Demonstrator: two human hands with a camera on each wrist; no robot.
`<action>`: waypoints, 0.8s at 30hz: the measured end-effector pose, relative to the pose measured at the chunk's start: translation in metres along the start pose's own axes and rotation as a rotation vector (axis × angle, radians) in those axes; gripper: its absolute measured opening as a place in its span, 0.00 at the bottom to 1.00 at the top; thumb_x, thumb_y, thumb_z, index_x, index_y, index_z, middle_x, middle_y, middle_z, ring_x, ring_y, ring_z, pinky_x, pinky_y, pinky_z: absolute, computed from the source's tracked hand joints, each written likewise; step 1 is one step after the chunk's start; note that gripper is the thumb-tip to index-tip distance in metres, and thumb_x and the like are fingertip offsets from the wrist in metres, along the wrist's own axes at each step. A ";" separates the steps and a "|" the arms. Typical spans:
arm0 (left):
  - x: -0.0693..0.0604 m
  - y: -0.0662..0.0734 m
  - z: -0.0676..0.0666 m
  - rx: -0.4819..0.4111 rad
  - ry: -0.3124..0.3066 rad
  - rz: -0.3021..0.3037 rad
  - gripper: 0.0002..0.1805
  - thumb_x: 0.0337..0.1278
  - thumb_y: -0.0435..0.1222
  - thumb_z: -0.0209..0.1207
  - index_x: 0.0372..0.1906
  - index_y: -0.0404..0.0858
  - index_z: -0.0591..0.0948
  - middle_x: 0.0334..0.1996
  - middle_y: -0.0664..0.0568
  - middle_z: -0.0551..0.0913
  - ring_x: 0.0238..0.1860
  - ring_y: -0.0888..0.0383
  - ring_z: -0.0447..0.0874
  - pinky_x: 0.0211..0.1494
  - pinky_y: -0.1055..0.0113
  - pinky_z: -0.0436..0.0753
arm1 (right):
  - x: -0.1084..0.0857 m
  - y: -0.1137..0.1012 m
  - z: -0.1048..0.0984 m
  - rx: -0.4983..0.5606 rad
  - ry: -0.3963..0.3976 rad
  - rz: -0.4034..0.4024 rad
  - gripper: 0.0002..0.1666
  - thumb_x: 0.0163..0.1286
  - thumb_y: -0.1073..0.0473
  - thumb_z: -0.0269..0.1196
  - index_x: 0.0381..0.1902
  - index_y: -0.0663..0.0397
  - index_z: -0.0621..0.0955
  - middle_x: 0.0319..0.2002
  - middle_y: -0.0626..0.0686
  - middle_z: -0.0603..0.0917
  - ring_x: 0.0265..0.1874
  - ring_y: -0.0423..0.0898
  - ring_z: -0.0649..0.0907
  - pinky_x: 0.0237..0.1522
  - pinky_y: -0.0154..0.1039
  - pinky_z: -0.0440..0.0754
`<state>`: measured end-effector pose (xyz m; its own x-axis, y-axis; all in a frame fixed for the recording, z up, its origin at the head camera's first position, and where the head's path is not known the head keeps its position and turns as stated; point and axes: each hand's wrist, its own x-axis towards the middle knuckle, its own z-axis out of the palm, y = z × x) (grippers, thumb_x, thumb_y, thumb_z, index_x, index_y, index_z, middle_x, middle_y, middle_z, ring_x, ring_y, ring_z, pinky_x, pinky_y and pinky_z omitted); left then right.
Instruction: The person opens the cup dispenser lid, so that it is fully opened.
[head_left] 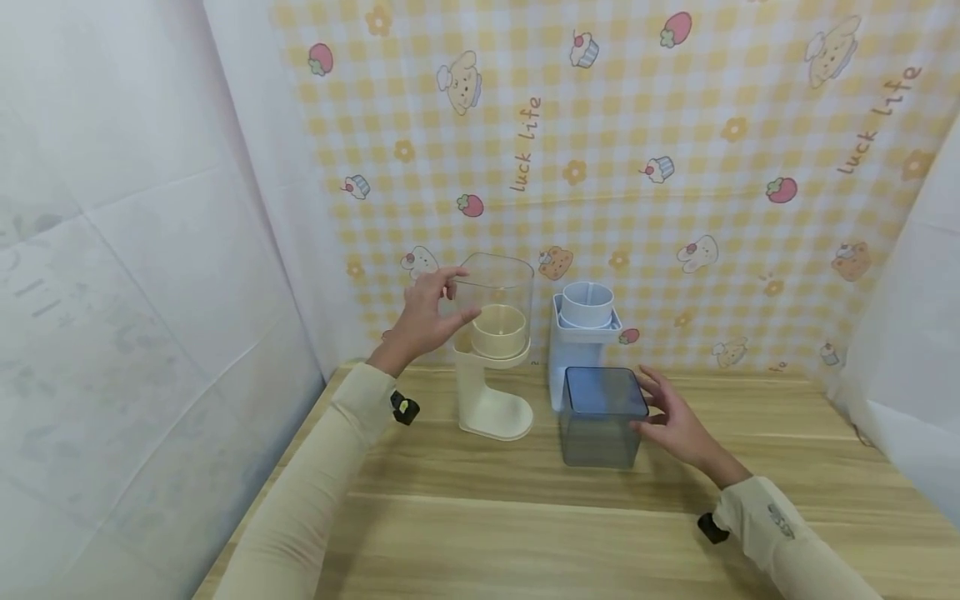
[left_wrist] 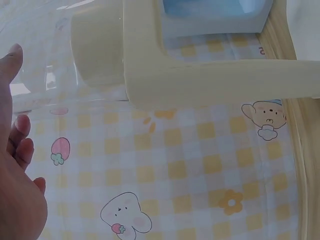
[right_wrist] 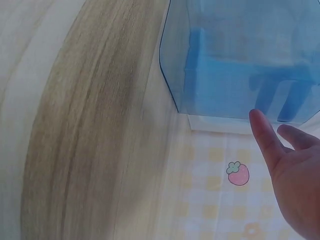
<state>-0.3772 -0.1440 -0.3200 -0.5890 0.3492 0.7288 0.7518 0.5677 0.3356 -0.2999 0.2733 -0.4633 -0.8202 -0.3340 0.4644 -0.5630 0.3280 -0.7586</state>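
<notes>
On the left stands a cream stand (head_left: 472, 392) with a round cream cup (head_left: 498, 335) at its top, surrounded by a clear container (head_left: 513, 287). My left hand (head_left: 426, 315) is at the container's left side, thumb and fingers spread apart; whether they touch it is unclear. To the right, a translucent blue-grey square container (head_left: 600, 437) rests on the table before a light blue stand (head_left: 562, 354) with a round blue cup (head_left: 588, 304). My right hand (head_left: 673, 423) has its fingertips at that container's right side. In the right wrist view the thumb (right_wrist: 265, 137) reaches its edge.
The wooden table (head_left: 480, 533) extends in front of both stands. A yellow checked cloth (head_left: 637, 100) with cartoon prints hangs right behind them. White sheets (head_left: 135, 250) close off the left and right sides.
</notes>
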 end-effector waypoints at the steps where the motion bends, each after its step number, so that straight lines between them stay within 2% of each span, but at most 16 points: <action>1: 0.000 0.000 0.001 -0.002 0.002 -0.006 0.31 0.53 0.43 0.71 0.61 0.41 0.74 0.36 0.50 0.72 0.42 0.49 0.66 0.47 0.47 0.56 | -0.001 0.000 0.000 -0.012 0.005 0.014 0.52 0.61 0.75 0.66 0.77 0.61 0.51 0.69 0.78 0.60 0.54 0.39 0.78 0.40 0.32 0.82; 4: -0.001 -0.002 0.001 -0.021 0.009 -0.034 0.31 0.52 0.45 0.72 0.60 0.44 0.75 0.48 0.47 0.72 0.53 0.45 0.65 0.53 0.40 0.57 | -0.002 0.000 0.001 -0.039 0.011 0.052 0.55 0.62 0.73 0.66 0.78 0.59 0.48 0.69 0.77 0.61 0.55 0.57 0.78 0.40 0.32 0.81; 6: 0.000 -0.003 0.001 -0.055 0.006 -0.055 0.30 0.53 0.48 0.71 0.60 0.45 0.75 0.59 0.45 0.70 0.63 0.42 0.59 0.57 0.35 0.55 | -0.003 0.000 0.001 -0.050 0.016 0.060 0.55 0.62 0.72 0.66 0.78 0.58 0.47 0.69 0.77 0.61 0.55 0.67 0.77 0.40 0.32 0.81; 9: 0.003 -0.006 -0.001 -0.127 -0.022 -0.073 0.31 0.53 0.52 0.70 0.59 0.46 0.73 0.72 0.44 0.61 0.72 0.38 0.49 0.62 0.28 0.48 | -0.003 0.000 0.001 -0.062 0.016 0.063 0.55 0.63 0.71 0.66 0.78 0.58 0.46 0.69 0.77 0.62 0.54 0.70 0.76 0.40 0.33 0.81; 11: 0.006 -0.008 -0.001 -0.178 -0.064 -0.080 0.31 0.55 0.53 0.69 0.58 0.44 0.72 0.75 0.42 0.58 0.75 0.38 0.46 0.65 0.28 0.46 | -0.004 0.000 0.001 -0.075 0.020 0.065 0.54 0.64 0.71 0.66 0.78 0.58 0.46 0.68 0.77 0.62 0.53 0.67 0.78 0.39 0.33 0.81; 13: 0.010 -0.008 -0.001 -0.223 -0.113 -0.086 0.29 0.56 0.49 0.68 0.57 0.43 0.69 0.76 0.43 0.57 0.76 0.41 0.46 0.68 0.30 0.47 | -0.005 0.000 0.000 -0.087 0.024 0.074 0.54 0.64 0.70 0.66 0.78 0.58 0.47 0.68 0.76 0.63 0.52 0.60 0.80 0.39 0.34 0.81; 16: 0.013 -0.009 0.001 -0.284 -0.170 -0.096 0.27 0.59 0.42 0.68 0.57 0.42 0.66 0.75 0.43 0.59 0.77 0.44 0.48 0.72 0.35 0.51 | -0.007 0.000 -0.001 -0.102 0.025 0.092 0.54 0.65 0.68 0.66 0.79 0.55 0.47 0.68 0.75 0.64 0.50 0.46 0.80 0.40 0.34 0.81; 18: 0.014 -0.010 0.003 -0.311 -0.182 -0.099 0.28 0.59 0.39 0.67 0.58 0.41 0.65 0.73 0.45 0.62 0.77 0.45 0.49 0.72 0.37 0.52 | -0.008 0.001 -0.001 -0.108 0.025 0.101 0.54 0.66 0.68 0.66 0.79 0.55 0.47 0.68 0.74 0.64 0.50 0.39 0.79 0.40 0.34 0.81; 20: 0.014 -0.012 0.005 -0.319 -0.184 -0.091 0.30 0.60 0.42 0.66 0.61 0.39 0.65 0.72 0.44 0.63 0.76 0.44 0.52 0.72 0.37 0.52 | -0.009 0.000 -0.001 -0.109 0.025 0.102 0.54 0.65 0.68 0.66 0.79 0.55 0.47 0.68 0.74 0.65 0.49 0.36 0.78 0.40 0.34 0.81; 24: 0.014 -0.013 0.007 -0.281 -0.181 -0.081 0.44 0.57 0.61 0.62 0.71 0.42 0.63 0.74 0.46 0.62 0.75 0.42 0.52 0.69 0.32 0.45 | -0.010 0.001 -0.002 -0.110 0.023 0.096 0.54 0.65 0.68 0.66 0.79 0.55 0.47 0.67 0.75 0.65 0.48 0.33 0.77 0.39 0.35 0.81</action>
<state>-0.3971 -0.1410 -0.3186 -0.6745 0.4524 0.5835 0.7377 0.3805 0.5578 -0.2922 0.2786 -0.4675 -0.8720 -0.2770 0.4035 -0.4889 0.4526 -0.7458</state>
